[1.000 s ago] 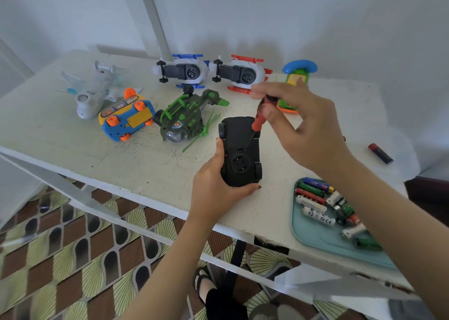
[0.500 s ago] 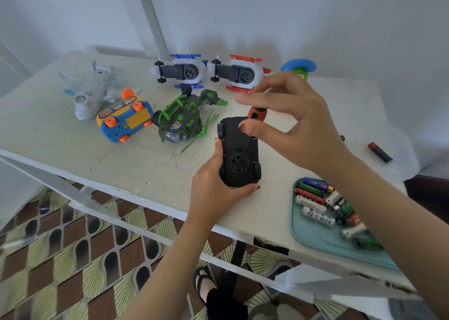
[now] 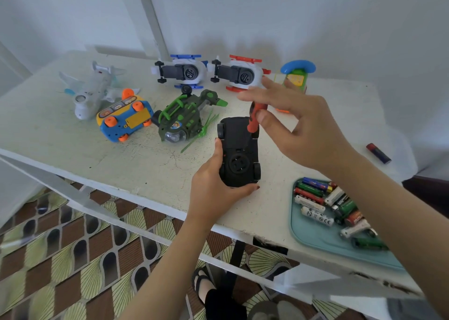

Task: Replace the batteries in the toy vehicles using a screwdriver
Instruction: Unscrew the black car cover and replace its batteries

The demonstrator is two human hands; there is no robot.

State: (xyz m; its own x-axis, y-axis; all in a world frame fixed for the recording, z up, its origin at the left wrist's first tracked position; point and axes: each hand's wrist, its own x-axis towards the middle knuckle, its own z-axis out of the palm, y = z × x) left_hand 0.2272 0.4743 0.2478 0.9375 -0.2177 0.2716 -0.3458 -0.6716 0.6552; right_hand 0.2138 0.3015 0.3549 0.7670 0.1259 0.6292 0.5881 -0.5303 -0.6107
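A black toy car (image 3: 239,151) lies upside down near the front edge of the white table (image 3: 73,144). My left hand (image 3: 213,186) grips its near end from the left and front. A red-handled screwdriver (image 3: 254,120) stands on the far part of the car's underside, its tip hidden against the black body. My right hand (image 3: 301,127) pinches the screwdriver's handle between thumb and forefinger, the other fingers spread.
Behind the car lie a green helicopter (image 3: 184,123), a blue and yellow toy (image 3: 125,120), a white plane (image 3: 92,93), two upturned white vehicles (image 3: 182,72) (image 3: 239,75) and a green toy phone (image 3: 297,76). A teal tray (image 3: 315,234) holds several batteries; one loose battery (image 3: 379,152) lies far right.
My right hand has turned on the screwdriver handle, its fingers shifting from wrapped over the top to spread with thumb and forefinger pinching. The car and my left hand stay put.
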